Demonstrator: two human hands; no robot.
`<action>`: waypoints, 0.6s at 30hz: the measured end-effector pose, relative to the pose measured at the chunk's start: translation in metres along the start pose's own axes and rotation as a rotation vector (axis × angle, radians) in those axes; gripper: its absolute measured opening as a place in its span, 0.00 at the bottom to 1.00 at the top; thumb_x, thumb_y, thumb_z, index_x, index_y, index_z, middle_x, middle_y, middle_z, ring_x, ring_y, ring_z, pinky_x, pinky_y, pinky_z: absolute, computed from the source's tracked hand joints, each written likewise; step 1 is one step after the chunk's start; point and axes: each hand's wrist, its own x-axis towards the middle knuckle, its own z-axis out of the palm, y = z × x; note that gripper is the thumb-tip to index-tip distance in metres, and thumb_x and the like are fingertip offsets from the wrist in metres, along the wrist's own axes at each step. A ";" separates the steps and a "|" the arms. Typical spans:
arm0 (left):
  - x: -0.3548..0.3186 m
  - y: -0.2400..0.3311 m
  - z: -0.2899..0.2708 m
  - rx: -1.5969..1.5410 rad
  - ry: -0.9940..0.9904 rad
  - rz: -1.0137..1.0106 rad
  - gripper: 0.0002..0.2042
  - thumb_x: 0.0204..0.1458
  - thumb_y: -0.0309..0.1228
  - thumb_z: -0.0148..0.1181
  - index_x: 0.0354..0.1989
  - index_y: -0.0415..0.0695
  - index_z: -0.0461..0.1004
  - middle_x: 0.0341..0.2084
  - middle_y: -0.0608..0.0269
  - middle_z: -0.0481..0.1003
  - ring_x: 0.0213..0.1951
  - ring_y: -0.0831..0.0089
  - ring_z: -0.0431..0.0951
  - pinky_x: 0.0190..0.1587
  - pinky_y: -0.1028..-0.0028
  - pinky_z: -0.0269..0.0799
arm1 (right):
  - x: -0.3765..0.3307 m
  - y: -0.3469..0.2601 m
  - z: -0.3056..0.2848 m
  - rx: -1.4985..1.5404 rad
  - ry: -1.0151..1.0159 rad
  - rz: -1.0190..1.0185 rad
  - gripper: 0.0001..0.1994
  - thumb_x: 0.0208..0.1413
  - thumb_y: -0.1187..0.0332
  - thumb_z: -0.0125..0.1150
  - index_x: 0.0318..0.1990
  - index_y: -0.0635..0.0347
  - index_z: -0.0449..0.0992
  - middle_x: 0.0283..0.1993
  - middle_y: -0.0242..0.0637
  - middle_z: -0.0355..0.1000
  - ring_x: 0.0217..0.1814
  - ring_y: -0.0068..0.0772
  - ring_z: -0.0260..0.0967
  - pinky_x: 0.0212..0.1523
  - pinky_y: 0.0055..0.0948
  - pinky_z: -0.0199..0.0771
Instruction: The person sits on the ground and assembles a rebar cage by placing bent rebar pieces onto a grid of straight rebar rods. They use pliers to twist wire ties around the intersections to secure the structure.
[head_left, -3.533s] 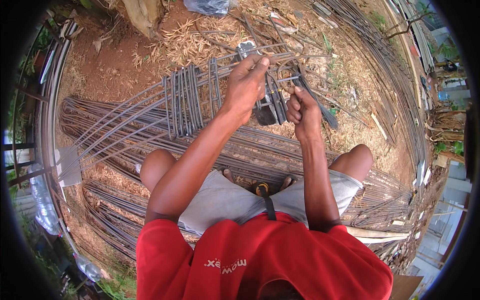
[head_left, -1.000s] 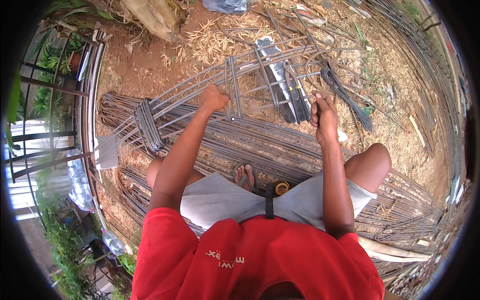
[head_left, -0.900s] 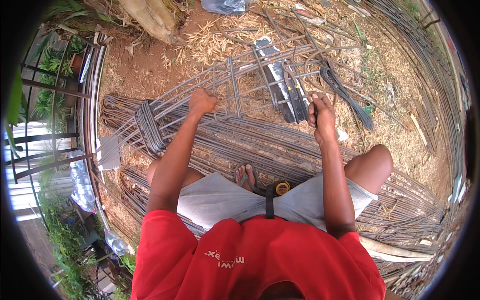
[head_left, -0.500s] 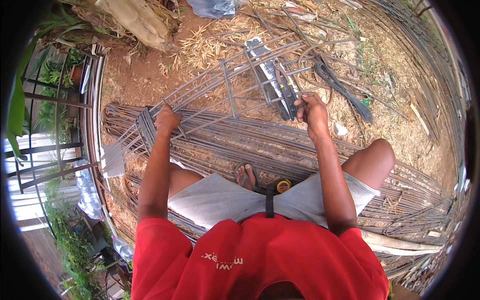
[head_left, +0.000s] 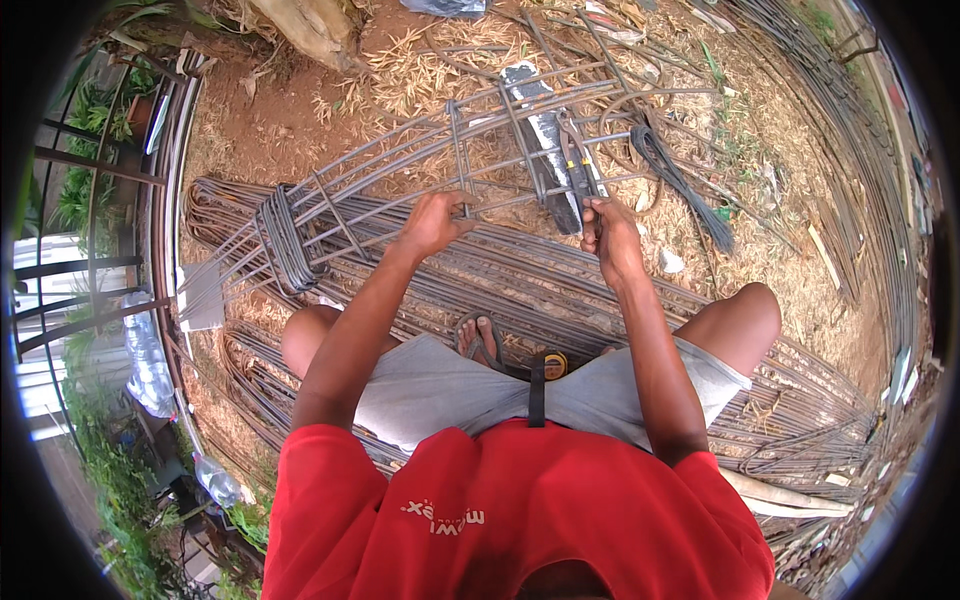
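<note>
A cage of long steel rebar rods with square stirrups [head_left: 457, 150] stretches across the view in front of me. My left hand [head_left: 432, 226] has its thumb and fingers closed on the near end of the middle stirrup. To the right, my right hand [head_left: 615, 238] is pinched, just by the handle ends of pincers [head_left: 577, 165] with yellow-and-black grips; what its fingers hold, if anything, is too small to make out. The pincers rest over a dark board [head_left: 520, 85] with white patches, under the cage. A bunch of stacked stirrups [head_left: 285, 240] hangs around the cage's left part.
Piled bent rebar [head_left: 540, 265] lies beneath the cage and around my sandalled foot [head_left: 480, 338]. A coil of dark tie wire [head_left: 685, 190] is on the straw at right. A metal railing [head_left: 95, 170] stands at left; a tree stump [head_left: 310, 30] is at the back.
My left hand has left the stacked stirrups and moved right to the middle stirrup. My right hand has shifted slightly left and nearer to me. The view has shifted a little.
</note>
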 end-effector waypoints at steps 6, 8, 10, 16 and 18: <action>-0.005 0.004 0.004 0.064 0.058 -0.146 0.22 0.52 0.36 0.78 0.56 0.47 0.84 0.46 0.41 0.85 0.48 0.51 0.87 0.52 0.58 0.82 | -0.019 0.060 0.014 0.043 -0.022 0.169 0.09 0.70 0.64 0.61 0.36 0.52 0.71 0.26 0.22 0.59 0.21 0.14 0.52 0.20 0.24 0.51; -0.006 0.003 0.001 0.042 0.079 -0.116 0.22 0.52 0.37 0.78 0.56 0.47 0.84 0.45 0.41 0.85 0.48 0.51 0.87 0.52 0.58 0.82 | -0.030 0.086 0.022 0.021 -0.048 0.216 0.09 0.69 0.63 0.65 0.39 0.53 0.72 0.26 0.21 0.56 0.21 0.16 0.51 0.20 0.23 0.50; -0.008 0.000 -0.001 0.017 0.078 -0.119 0.23 0.52 0.37 0.79 0.56 0.48 0.84 0.44 0.42 0.85 0.49 0.51 0.87 0.51 0.58 0.82 | -0.033 0.105 0.023 0.027 -0.034 0.252 0.11 0.69 0.61 0.68 0.39 0.53 0.71 0.26 0.20 0.56 0.22 0.17 0.53 0.21 0.23 0.52; -0.011 -0.008 0.000 -0.093 0.117 -0.094 0.22 0.52 0.35 0.79 0.55 0.48 0.83 0.41 0.42 0.86 0.45 0.51 0.87 0.49 0.58 0.81 | -0.020 0.144 0.004 -0.014 0.140 0.222 0.14 0.70 0.59 0.68 0.33 0.51 0.71 0.26 0.24 0.63 0.24 0.20 0.62 0.26 0.29 0.66; -0.013 -0.012 0.002 -0.104 0.111 -0.113 0.22 0.52 0.35 0.79 0.56 0.48 0.83 0.41 0.43 0.86 0.46 0.51 0.87 0.49 0.58 0.81 | -0.023 0.167 -0.002 -0.023 0.202 0.289 0.15 0.70 0.59 0.66 0.32 0.52 0.71 0.25 0.26 0.64 0.22 0.23 0.63 0.25 0.31 0.68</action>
